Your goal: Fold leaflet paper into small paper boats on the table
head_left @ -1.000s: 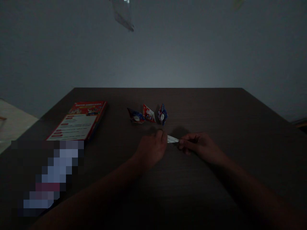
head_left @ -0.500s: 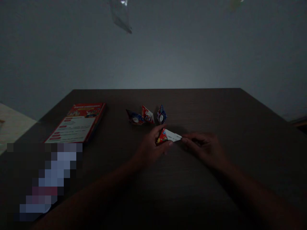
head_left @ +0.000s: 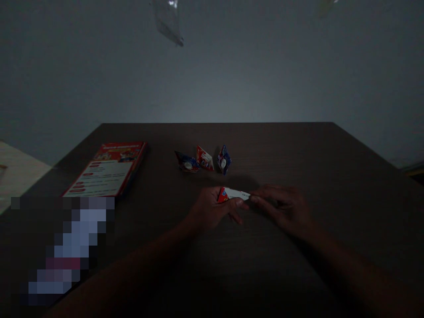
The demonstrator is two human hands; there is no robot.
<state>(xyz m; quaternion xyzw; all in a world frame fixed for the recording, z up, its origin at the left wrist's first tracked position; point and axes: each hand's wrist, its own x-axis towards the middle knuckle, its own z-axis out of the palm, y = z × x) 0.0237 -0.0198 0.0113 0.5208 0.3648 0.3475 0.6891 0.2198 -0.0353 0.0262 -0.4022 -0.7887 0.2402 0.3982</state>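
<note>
A small folded piece of printed paper [head_left: 236, 193], red at its left end and white toward the right, is held between both hands above the dark table [head_left: 318, 163]. My left hand [head_left: 215, 207] is closed on its red end, the thumb lying along the near edge. At the white tip, my right hand [head_left: 285, 205] pinches the paper between thumb and fingers. Beyond the hands stand three folded paper pieces: a blue one [head_left: 187, 163], a red and white one [head_left: 205, 159] and another blue one [head_left: 224, 160].
On the left of the table lies a red and white printed box or book [head_left: 106, 170]. Nearer to me, a blurred-out object [head_left: 71, 247] lies beside my left forearm. A pale wall [head_left: 265, 66] rises behind the table, with a clear plastic bag [head_left: 168, 22] on it.
The folded paper has tilted and come slightly nearer, showing a narrower face. My left thumb has slid further right along its edge. My right hand keeps its pinch.
</note>
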